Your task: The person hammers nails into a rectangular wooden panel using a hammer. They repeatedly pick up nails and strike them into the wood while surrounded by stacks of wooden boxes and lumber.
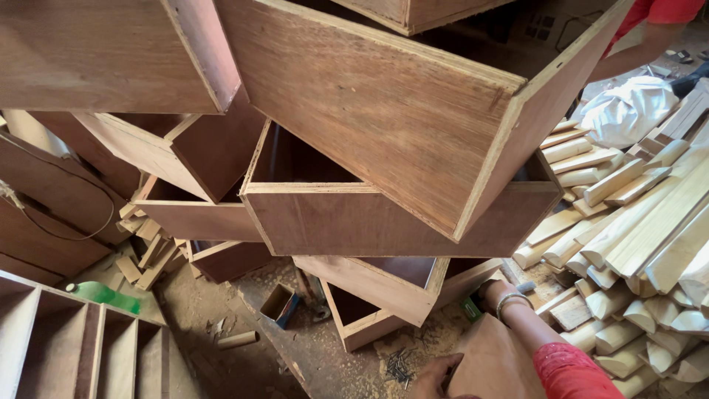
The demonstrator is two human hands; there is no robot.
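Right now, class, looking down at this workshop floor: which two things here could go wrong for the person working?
1. The stacked plywood boxes lean at angles above the person's right hand; they could slide down onto it.
2. Loose nails lie in the sawdust beside the left hand, which touches a plywood board; a finger might get pricked.

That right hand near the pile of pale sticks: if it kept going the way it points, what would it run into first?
The right hand reaches up and left, toward the wooden box at the bottom of the stack. That box's side would likely be met first, though depth is hard to judge and the fingers are partly hidden.
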